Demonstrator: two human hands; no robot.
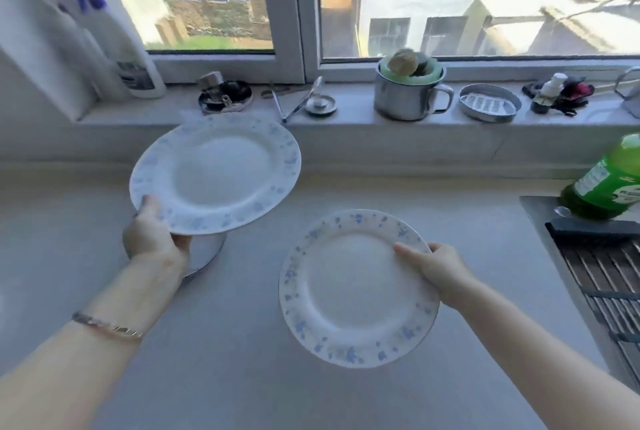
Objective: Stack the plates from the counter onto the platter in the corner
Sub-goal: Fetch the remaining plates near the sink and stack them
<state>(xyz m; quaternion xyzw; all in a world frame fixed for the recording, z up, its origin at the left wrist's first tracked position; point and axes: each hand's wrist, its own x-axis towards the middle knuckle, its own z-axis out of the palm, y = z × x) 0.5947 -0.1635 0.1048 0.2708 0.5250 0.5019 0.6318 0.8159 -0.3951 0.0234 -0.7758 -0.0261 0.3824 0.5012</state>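
I hold two white plates with a blue flower rim above the grey counter [242, 343]. My left hand [152, 235] grips the near-left edge of the larger plate [216, 175], which is tilted toward the window. My right hand [436, 268] pinches the right rim of the smaller plate [356, 287], thumb on top. Under the left plate and my left wrist a shiny round metal dish [204, 256] rests on the counter, mostly hidden. I cannot tell if it is the platter.
The windowsill carries a white bottle [138, 59], a metal mug [408, 94] with a sponge, a grater dish [490, 102], tongs [298, 104] and small items. A green bottle [609, 184] and a sink rack [602, 277] stand at the right.
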